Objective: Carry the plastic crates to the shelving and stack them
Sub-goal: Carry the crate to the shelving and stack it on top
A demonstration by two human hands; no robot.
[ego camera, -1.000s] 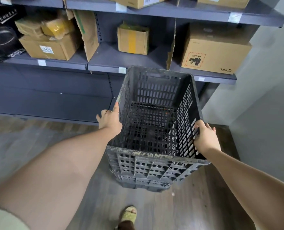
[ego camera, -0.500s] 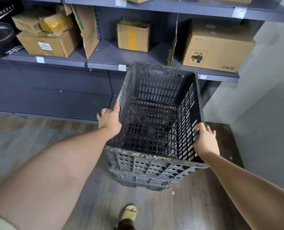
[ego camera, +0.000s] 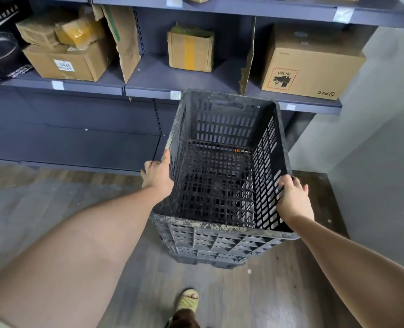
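Grey shelving (ego camera: 149, 84) holds cardboard boxes (ego camera: 312, 67). Before it, a black slatted crate (ego camera: 222, 176), seemingly nested atop others, looks empty. The left hand (ego camera: 157, 175) and right hand (ego camera: 292, 200) clasp its side rims.

Plastic crates (ego camera: 222, 240): nested stack, two or perhaps three, lower rims partly hidden. Hands: two, left hand (ego camera: 157, 172) and right hand (ego camera: 292, 200). Cardboard boxes (ego camera: 311, 65) on middle shelf: five whole. Black box (ego camera: 0, 43): one. Sandalled foot (ego camera: 188, 300): one.
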